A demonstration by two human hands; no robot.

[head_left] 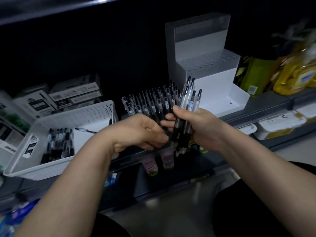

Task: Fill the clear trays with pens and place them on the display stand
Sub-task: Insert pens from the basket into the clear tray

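Head camera looks down at a dark shop shelf (pixel 266 108) made of grey metal. The light is dim and the back of the shelf is black.

A white basket (pixel 68 120) with little holes sits on the left, with loose pens (pixel 58 144) lying in it. Black and white boxes (pixel 75 93) are stacked behind it. Yellow bottles (pixel 294 74) stand far to the right.

A white display stand (pixel 205 69) with 3 levels stands at the back, right of the middle. Its top 2 levels have rows of small holes.

Between the basket and the stand, rows of pens (pixel 150 101) stand upright, packed close. They have clear bodies and black ends. The hands hide what holds them.

The right hand (pixel 201 127) has its fingers and thumb wrapped around a bunch of pens (pixel 188 100), held upright, just in front of the stand. The left hand (pixel 142 132) is right beside that bunch with curled fingers. It is blurry, so I cannot tell if it holds a pen.
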